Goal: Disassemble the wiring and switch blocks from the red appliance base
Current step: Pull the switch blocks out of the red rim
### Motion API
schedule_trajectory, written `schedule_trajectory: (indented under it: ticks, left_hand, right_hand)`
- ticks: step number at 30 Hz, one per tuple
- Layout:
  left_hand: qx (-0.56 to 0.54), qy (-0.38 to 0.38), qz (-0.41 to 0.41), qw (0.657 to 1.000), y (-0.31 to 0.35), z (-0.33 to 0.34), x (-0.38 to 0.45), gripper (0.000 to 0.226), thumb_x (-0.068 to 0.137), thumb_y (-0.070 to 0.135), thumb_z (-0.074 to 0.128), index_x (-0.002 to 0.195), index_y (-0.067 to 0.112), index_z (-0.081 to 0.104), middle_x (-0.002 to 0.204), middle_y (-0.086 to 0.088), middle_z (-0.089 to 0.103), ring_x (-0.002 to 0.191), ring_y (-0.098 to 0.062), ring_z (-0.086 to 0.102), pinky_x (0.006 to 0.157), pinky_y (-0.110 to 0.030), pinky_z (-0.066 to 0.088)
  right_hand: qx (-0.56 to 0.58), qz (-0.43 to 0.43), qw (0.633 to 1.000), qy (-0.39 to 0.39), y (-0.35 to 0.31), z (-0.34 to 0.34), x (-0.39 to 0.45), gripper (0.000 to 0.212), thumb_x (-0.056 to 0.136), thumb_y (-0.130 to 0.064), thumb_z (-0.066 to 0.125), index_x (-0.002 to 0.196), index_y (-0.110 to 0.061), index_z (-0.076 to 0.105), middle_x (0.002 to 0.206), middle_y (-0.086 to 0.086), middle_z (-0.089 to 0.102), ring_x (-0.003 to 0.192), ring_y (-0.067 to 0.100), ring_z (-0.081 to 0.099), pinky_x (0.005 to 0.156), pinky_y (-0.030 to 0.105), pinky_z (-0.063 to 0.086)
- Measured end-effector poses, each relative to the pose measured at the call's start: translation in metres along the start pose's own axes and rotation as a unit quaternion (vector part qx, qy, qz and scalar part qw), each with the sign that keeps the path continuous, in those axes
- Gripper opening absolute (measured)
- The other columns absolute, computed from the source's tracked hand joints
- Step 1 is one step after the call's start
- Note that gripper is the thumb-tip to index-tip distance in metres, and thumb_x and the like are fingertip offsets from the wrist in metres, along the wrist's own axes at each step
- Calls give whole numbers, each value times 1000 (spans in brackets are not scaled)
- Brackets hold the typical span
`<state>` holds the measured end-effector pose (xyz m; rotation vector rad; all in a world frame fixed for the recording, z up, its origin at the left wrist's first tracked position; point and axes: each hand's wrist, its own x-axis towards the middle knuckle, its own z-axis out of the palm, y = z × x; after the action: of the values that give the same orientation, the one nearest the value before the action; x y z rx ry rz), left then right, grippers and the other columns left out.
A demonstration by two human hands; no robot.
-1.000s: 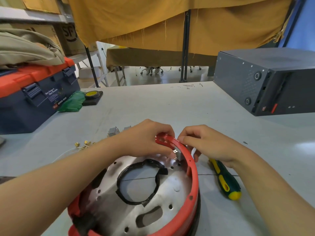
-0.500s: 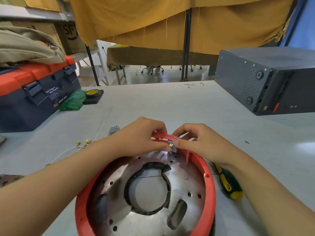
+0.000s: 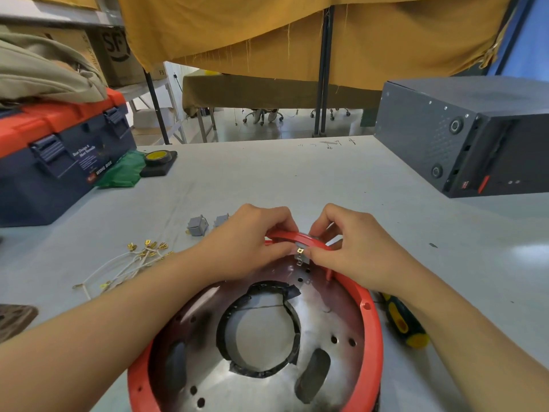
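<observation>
The red appliance base [image 3: 372,331] lies open side up in front of me, a shiny metal plate with a round black-edged hole inside it. At its far rim sits a small grey switch block [image 3: 300,257] with brass terminals. My left hand [image 3: 246,245] and my right hand [image 3: 350,248] both pinch this block from either side, fingers curled over the rim. Two loose grey switch blocks [image 3: 197,225] lie on the table behind my left hand. A bundle of white wires with brass connectors [image 3: 130,263] lies to the left.
A green-and-yellow screwdriver [image 3: 404,322] lies right of the base. A blue toolbox with orange lid [image 3: 53,150] stands at the left, with green cloth and a tape roll [image 3: 156,157] beside it. A dark grey case [image 3: 463,135] occupies the right back of the grey table [image 3: 297,179].
The base has tipped from tilted on its edge to lying flatter and more centred. Both hands stayed at the far rim on the switch block, shifting slightly.
</observation>
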<state>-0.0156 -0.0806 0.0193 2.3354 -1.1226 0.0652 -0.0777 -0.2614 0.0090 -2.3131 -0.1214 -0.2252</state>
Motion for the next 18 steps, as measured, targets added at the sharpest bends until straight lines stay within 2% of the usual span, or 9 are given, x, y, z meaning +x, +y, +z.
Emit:
schedule_trajectory:
  ticks: [4,10,13,18]
  left_hand:
    - [10,10,-4,1000,0,2,-1,15,84,25,67,95,15,65,85,5,69,77,-8,61,73,-30,48]
    - [19,16,-14,1000,1,3,-1,17,85,27,66,94,14,62,85,2,70,79,-13,63,74,-35,50]
    - [27,15,-13,999,1,3,-1,18,86,29,65,93,14,61,86,0,69,80,-15,62,75,-37,49]
    - [37,17,-5,999,1,4,0,17,87,30,63,89,15,56,81,1,66,73,-13,58,70,-32,47]
  right_hand:
    - [-5,0,1000,-5,0,0,0,21,75,-33,74,82,-25,56,85,-10,63,75,6,63,65,22,52]
    - [9,5,1000,-19,1,0,1,24,77,-29,75,88,-22,55,84,-10,62,72,2,62,56,11,49]
    - [16,7,1000,-21,2,0,1,25,77,-27,75,90,-20,55,83,-10,63,71,6,64,54,13,50]
    - [18,11,1000,-16,2,1,1,27,77,-30,76,89,-21,54,82,-10,63,72,3,62,55,13,49]
